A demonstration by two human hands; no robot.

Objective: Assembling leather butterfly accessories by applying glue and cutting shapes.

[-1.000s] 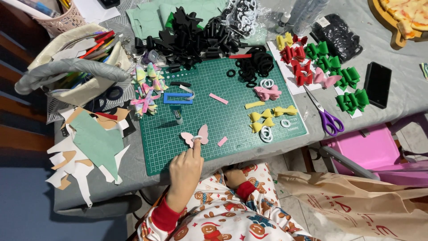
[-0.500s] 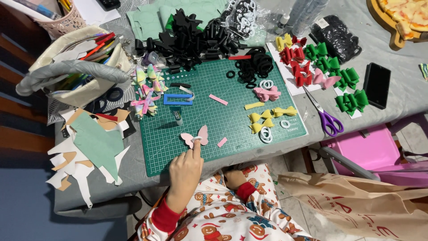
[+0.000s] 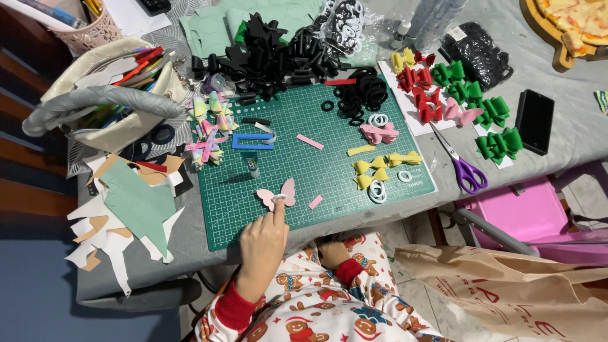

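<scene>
Pink bow cutout (image 3: 277, 194) lay near-centre on the green cutting mat (image 3: 329, 161), pinned flat by the left hand's (image 3: 263, 237) extended forefinger, other fingers curled; right hand (image 3: 334, 253) rested loosely closed, empty, near the table edge.

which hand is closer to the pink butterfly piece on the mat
Left. The left hand has its fingertip pressing on the pink butterfly. The right hand is off the mat, down at the table edge.

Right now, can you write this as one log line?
left hand: fingertip pressing pink bow piece | on: green cutting mat | right hand: low by lap, holding nothing seen
</scene>
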